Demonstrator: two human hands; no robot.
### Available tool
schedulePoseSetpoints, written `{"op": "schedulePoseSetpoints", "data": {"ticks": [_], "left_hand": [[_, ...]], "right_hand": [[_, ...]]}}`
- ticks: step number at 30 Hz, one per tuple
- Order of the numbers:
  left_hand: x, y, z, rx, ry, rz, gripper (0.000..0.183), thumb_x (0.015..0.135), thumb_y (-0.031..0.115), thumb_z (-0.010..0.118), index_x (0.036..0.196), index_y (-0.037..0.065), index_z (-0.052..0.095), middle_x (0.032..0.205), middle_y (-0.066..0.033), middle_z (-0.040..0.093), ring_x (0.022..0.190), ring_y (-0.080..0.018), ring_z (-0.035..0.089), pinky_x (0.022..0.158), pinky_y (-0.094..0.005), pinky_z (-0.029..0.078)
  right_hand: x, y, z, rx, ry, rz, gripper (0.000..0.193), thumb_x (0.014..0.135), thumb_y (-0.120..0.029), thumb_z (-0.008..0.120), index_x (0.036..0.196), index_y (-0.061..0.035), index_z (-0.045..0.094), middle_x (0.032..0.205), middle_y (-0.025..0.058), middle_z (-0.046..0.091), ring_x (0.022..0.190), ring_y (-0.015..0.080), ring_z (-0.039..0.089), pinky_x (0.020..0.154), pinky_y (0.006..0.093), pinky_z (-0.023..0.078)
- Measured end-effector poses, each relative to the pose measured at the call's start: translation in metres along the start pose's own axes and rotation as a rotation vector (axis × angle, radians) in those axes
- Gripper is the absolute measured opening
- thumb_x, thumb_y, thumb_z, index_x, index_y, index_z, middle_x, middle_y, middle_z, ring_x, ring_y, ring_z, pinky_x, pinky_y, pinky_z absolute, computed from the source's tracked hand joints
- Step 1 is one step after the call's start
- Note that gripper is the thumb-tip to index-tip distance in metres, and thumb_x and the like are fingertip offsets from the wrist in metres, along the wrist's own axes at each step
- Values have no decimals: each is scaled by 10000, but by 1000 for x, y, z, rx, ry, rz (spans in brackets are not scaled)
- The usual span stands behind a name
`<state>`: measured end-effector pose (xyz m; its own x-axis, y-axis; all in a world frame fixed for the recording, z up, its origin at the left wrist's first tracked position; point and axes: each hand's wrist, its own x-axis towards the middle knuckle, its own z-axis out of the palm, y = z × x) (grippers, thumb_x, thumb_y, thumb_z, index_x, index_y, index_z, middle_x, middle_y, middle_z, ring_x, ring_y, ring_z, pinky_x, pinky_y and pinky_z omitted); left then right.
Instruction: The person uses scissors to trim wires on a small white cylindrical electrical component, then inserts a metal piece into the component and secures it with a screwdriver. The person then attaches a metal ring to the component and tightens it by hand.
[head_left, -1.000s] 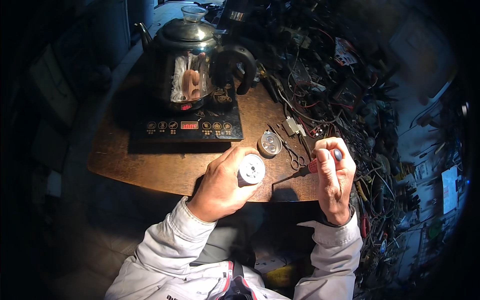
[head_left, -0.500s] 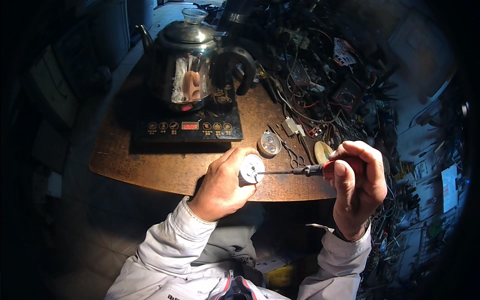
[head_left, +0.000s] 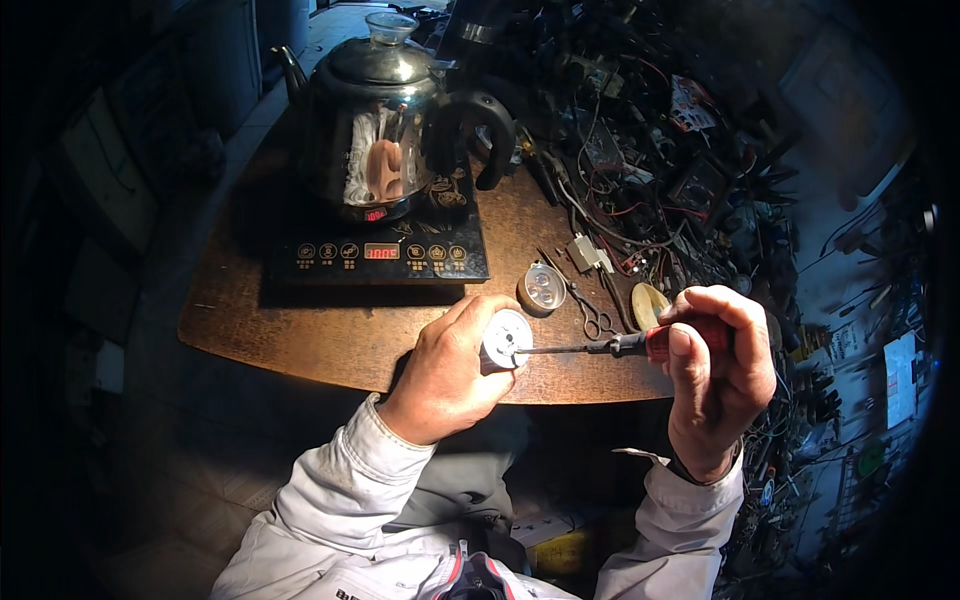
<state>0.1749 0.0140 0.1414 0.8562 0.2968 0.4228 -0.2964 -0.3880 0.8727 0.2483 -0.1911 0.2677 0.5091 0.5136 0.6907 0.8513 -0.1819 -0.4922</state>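
Observation:
My left hand [head_left: 440, 370] is closed around a small white round part [head_left: 507, 338] at the table's front edge, its pale disc face with a dark hole turned right and up. In my right hand [head_left: 718, 372] is the red grip of a screwdriver [head_left: 630, 344]. Its thin shaft points left, and the tip meets the lower right of the disc face. Just behind the part lies a round metal lamp head [head_left: 541, 290] with several lenses. Scissors [head_left: 592, 314] rest beside it. What my left fingers cover of the part is hidden.
A steel kettle [head_left: 380, 150] with a black handle stands on a black induction cooker [head_left: 375, 262] with a lit display, at the back left. Tangled wires and tools [head_left: 640, 190] crowd the table's right side. A cream oval dish [head_left: 648, 304] sits near my right hand.
Almost nothing differs. The white part and both hands keep their places, with only a very slight shift of the whole view; the screwdriver tip stays against the disc.

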Motion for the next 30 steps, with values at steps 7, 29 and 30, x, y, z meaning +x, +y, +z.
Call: {"op": "schedulePoseSetpoints", "data": {"ticks": [7, 29, 30], "left_hand": [[0, -1, 0, 12, 5, 17, 549, 753, 26, 881, 1254, 2, 658, 1050, -166, 728, 967, -330, 757, 838, -396, 588], [0, -3, 3, 37, 19, 51, 546, 742, 3, 851, 1256, -3, 667, 1024, -169, 713, 925, -333, 749, 799, -389, 579], [-1, -3, 3, 44, 8, 50, 550, 740, 0, 846, 1260, -5, 666, 1029, -172, 712, 927, -338, 748, 799, -390, 579]], "right_hand": [[0, 0, -2, 21, -3, -1, 275, 1050, -119, 729, 1237, 59, 633, 1113, 111, 682, 915, 120, 673, 820, 245, 558], [36, -17, -3, -64, -257, 26, 255, 869, 107, 776, 1090, 52, 661, 955, 98, 641, 696, 117, 691, 603, 235, 497], [36, -19, -4, -41, -280, 68, 254, 866, 116, 762, 1085, 49, 654, 972, 104, 635, 692, 121, 691, 604, 237, 499]]}}
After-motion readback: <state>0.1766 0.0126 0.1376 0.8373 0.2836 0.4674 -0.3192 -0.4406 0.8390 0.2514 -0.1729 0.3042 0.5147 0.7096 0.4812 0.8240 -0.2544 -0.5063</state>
